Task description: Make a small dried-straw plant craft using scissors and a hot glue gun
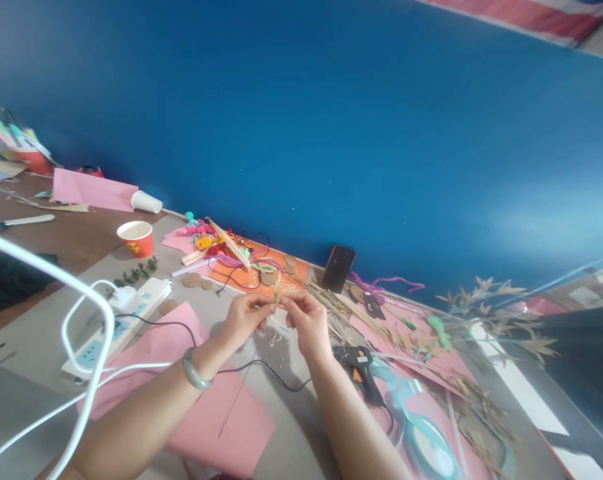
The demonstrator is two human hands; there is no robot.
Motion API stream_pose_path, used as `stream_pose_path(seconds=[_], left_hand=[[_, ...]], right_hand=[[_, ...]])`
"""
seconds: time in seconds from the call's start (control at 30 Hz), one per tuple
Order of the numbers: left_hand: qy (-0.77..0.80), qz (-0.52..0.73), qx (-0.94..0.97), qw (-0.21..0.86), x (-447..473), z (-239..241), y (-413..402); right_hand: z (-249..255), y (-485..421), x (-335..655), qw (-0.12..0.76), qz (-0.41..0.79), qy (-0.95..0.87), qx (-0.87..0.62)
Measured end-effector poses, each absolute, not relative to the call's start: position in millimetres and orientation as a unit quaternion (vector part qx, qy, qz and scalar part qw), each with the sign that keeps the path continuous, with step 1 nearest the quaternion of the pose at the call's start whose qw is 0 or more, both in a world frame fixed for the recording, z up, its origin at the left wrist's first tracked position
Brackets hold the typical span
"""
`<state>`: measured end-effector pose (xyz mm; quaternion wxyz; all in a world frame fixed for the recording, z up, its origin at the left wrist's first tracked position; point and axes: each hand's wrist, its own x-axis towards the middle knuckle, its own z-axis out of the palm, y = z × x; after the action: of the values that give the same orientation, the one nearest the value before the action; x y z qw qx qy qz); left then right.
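Close together above the table, my left hand (248, 313) and my right hand (305, 319) both pinch a small pale dried leaf (277, 287), whose tip points up between the fingertips. A thin dark stem (238, 393) trails down from the fingers over the pink paper (221, 420). A bangle circles my left wrist. Right of my right forearm lies a black glue gun (364, 370) with its cord. Beyond the hands are dried stalks (346, 303) and a dark phone (338, 269) leaning on the blue wall.
A white power strip (116, 327) with cables is on the left, near a red paper cup (136, 240). Colourful craft scraps (216, 240) lie along the wall. On the right are a roll of light-blue ribbon (431, 447) and spiky dried plants (501, 313).
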<state>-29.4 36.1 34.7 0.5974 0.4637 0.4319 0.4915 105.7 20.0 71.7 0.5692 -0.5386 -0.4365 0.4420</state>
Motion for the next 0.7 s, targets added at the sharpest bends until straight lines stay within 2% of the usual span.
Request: stream_pose_path(seconds=[0.5, 0.7], left_hand=[[0.408, 0.487, 0.473, 0.611, -30.9, 34.8, 36.5], [0.419, 0.492, 0.465, 0.605, -30.9, 35.0, 36.6]], right_hand=[[71.3, 19.9, 104.3, 0.565, 0.45, -0.441, -0.534], [68.8, 19.7, 104.8, 0.538, 0.463, -0.464, -0.53]])
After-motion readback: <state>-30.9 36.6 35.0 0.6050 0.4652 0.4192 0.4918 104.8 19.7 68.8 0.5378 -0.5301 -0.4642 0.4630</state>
